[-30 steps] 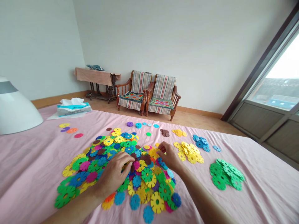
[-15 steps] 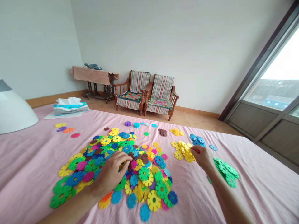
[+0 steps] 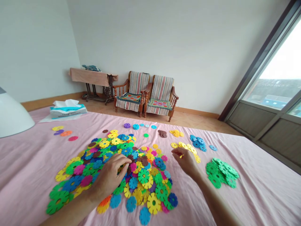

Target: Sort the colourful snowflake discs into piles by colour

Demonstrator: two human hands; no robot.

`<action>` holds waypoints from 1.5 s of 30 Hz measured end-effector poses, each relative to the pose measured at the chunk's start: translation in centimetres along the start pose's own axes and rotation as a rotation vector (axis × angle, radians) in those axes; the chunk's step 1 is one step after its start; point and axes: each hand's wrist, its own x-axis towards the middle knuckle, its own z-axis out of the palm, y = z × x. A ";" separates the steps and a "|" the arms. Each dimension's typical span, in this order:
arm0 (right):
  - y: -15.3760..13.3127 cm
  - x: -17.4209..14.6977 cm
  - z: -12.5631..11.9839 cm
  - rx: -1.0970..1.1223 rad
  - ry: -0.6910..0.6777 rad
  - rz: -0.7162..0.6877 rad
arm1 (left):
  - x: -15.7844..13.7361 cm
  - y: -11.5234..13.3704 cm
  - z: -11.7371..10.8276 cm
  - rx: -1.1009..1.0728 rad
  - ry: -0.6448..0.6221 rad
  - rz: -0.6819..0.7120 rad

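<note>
A big heap of notched plastic discs [image 3: 144, 175] is spread mid-table on the pink cloth [image 3: 261, 175], and plenty, it seems, is left mixed. Over it the left hand [image 3: 113, 169] is rested, fingers curled; whether anything is gripped cannot be told. Well apart, the right hand [image 3: 185, 160] is held by the yellow pile [image 3: 191, 148], fingers loosely parted, nothing seen between them. Already set out by colour: green pile [image 3: 222, 172], blue pile [image 3: 198, 142], and, farther off, brown pile [image 3: 162, 134] and orange-yellow pile [image 3: 176, 133].
</note>
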 end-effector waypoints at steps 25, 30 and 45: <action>-3.1 -1.5 2.9 0.169 -0.144 -0.055 | 0.2 -0.2 0.1 -0.015 -0.010 0.001; -0.3 0.7 0.3 0.204 0.048 0.089 | 0.1 -0.3 0.1 0.005 -0.015 -0.002; 13.4 5.7 -6.3 -0.281 0.459 0.610 | 0.1 -0.4 0.1 0.014 -0.006 -0.005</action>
